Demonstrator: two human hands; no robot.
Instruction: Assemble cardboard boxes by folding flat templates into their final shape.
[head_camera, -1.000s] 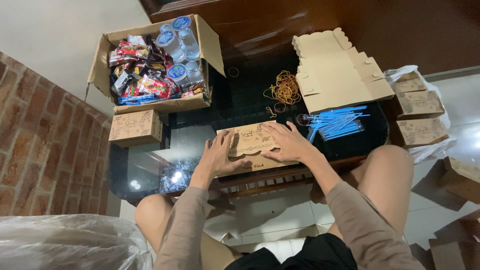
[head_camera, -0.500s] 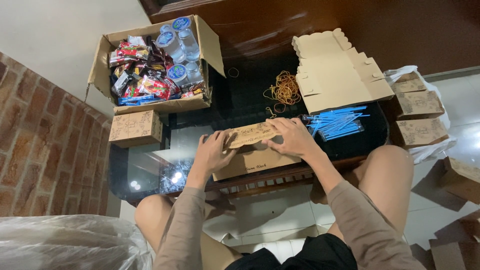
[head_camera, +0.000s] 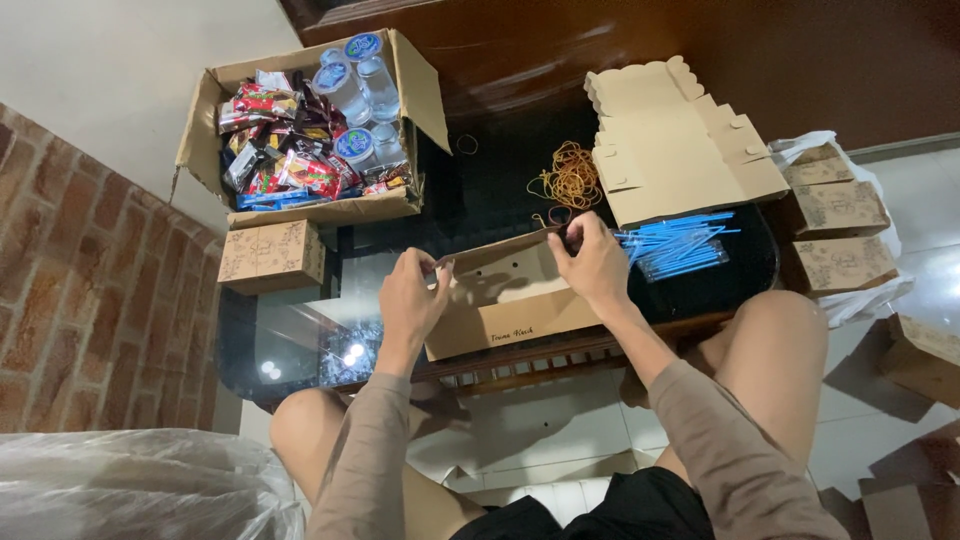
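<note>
Dark glass table (head_camera: 700, 290) is carrying it all. The person's left hand (head_camera: 412, 300) and right hand (head_camera: 592, 265) are each pinching an end of a half-folded brown box (head_camera: 505, 300) at the near edge. Folded boxes (head_camera: 835, 225) are piling up on the right; flat blanks (head_camera: 680, 140) are waiting, so much seems left.

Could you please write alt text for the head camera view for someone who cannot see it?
Both hands, left hand and right hand, hold a half-folded brown cardboard box over a dark glass table, beside blue straws, rubber bands and flat box blanks.
</note>
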